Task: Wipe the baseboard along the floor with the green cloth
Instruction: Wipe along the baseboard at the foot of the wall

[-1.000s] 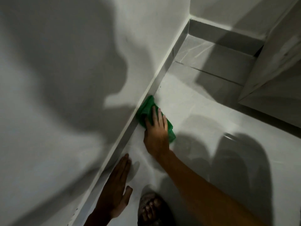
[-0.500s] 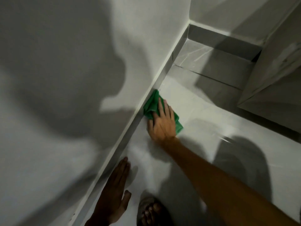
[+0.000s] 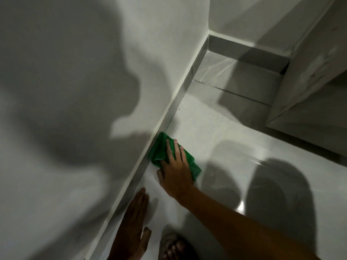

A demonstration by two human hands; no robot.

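Note:
The green cloth [image 3: 159,152] is bunched against the grey baseboard [image 3: 179,98], which runs diagonally where the white wall meets the floor. My right hand [image 3: 176,171] lies on top of the cloth with fingers spread and presses it into the foot of the baseboard. Part of the cloth sticks out to the right of my hand. Nearer to me, my left hand [image 3: 132,226] rests flat on the floor tile beside the baseboard, palm down and holding nothing.
A bare foot in a sandal [image 3: 173,246] shows at the bottom edge. The baseboard turns a corner [image 3: 209,37] at the far end. A pale cabinet or door panel [image 3: 311,72] stands at the right. The glossy floor tiles [image 3: 234,147] carry dark shadows.
My right hand pushed the cloth forward along the baseboard, then drew it back toward me. My left hand stayed planted on the floor.

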